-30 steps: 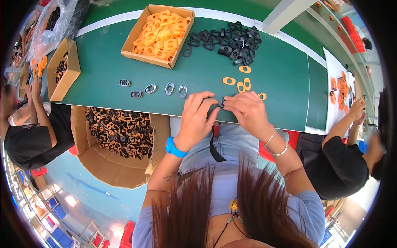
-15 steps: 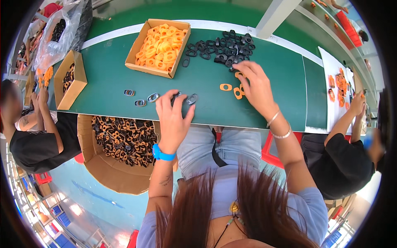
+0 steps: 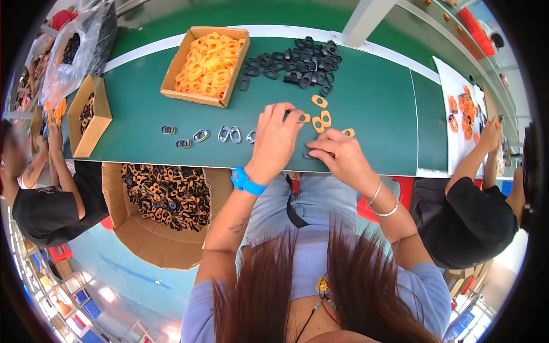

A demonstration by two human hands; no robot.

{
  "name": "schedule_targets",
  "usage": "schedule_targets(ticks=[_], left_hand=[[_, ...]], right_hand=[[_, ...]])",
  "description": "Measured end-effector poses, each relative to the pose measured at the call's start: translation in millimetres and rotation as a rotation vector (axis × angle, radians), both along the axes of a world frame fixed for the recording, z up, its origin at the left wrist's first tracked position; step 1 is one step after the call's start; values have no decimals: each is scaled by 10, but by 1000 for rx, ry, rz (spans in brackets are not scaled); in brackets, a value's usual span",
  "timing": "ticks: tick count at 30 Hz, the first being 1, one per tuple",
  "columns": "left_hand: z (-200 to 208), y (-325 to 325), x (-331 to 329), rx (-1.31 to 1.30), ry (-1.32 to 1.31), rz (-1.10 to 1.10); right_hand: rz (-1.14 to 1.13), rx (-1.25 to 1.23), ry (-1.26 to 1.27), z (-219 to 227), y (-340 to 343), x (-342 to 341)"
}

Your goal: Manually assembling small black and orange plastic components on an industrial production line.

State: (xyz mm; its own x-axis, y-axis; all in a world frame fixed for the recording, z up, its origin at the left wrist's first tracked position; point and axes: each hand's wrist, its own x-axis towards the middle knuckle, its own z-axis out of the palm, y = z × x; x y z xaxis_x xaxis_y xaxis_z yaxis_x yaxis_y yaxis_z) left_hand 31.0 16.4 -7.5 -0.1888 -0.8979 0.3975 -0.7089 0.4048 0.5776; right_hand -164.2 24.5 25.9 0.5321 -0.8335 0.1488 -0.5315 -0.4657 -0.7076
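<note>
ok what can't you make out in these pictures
All in the head view:
- dark piece at the right hand: partly covered by fingertips
- orange piece by the left hand: partly behind fingers, so whether it's gripped is unclear
- silver-rimmed piece: right part hidden by the left hand
- orange pile: lower layers hidden by upper ones
- clear bag: contents blurred by its plastic
</note>
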Motion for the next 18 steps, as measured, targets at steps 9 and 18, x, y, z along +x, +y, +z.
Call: schedule_targets(ticks=[9, 18], left_hand=[[27, 193, 164, -16, 25, 41], [103, 355, 154, -52, -82, 4]], right_hand=[[-45, -62, -60, 70, -161, -2], [124, 6, 61, 110, 30, -95]])
